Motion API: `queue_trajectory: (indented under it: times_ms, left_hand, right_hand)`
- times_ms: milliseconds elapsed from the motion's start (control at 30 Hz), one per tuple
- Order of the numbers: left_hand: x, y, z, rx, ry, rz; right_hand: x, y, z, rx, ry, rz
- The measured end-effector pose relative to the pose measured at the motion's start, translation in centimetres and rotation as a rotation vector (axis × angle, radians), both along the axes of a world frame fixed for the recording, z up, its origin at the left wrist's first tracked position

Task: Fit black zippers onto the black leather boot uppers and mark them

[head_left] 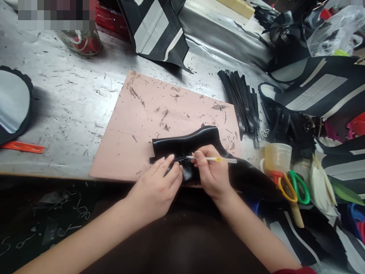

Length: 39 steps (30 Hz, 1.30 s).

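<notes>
Leather piece [185, 142]: it is shiny and black, and lies on the near edge of the pink board [137, 110], with its right part running off that edge.
Left hand [161, 184]: its fingers lie on a thin black strip [152, 160] on top of the leather piece; I cannot tell if they pinch it or just press.
Right hand [212, 173]: its thumb and fingers are closed around a thin pen [227, 160], with the tip down by the strip.
See-through pot [65, 41]: it stands at the far left of the silver table [71, 95], with something red and white in it.
Red basket [112, 21]: it sits next to the pot, and I cannot tell what is in it.
Squeeze bottle [278, 156]: it is cloudy, with its orange-red top pointing down; how full it is, I cannot tell.
Loop handles [302, 188]: one yellow and one green, close to the bottle.
Plastic bag [327, 36]: it is clear and crumpled, at the far right; a bright green bit [340, 52] shows at its bottom, maybe inside, maybe under.
Bundle of strips [242, 102]: black, just beside the board.
</notes>
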<state>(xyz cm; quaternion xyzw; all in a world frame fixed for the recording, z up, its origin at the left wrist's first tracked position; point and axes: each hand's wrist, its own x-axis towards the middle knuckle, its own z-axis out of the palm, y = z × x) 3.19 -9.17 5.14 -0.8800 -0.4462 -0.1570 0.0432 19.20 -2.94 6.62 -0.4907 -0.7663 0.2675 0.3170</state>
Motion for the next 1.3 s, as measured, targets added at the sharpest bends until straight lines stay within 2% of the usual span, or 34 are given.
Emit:
queue_trajectory:
  times_ms: [333, 1300]
  left_hand:
    - [0.05, -0.1, -0.04, -0.025, -0.007, -0.005]
    - [0.0, 0.03, -0.03, -0.016, -0.008, -0.003]
  right_hand:
    - [-0.1, 0.19, 0.08, 0.008, -0.045, 0.051]
    - [0.03, 0.02, 0.35, 0.01, -0.064, 0.028]
